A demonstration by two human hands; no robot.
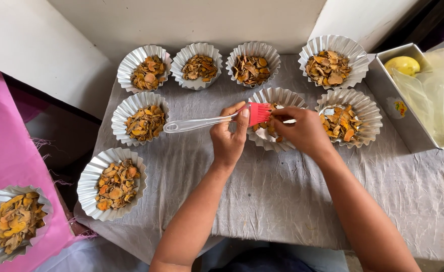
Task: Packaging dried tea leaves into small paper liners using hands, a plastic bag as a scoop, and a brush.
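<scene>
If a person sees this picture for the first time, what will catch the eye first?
Most striking is the red silicone brush with its clear handle, held at the centre by the left hand while the right hand touches its bristles. All around, on the grey cloth, stand shiny fluted foil cups full of dried orange-yellow slices. A metal tin sits at the right.

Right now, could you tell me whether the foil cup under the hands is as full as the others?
Less full. The foil cup shows bare foil beside a few dried slices, while its neighbour is covered with them.
</scene>
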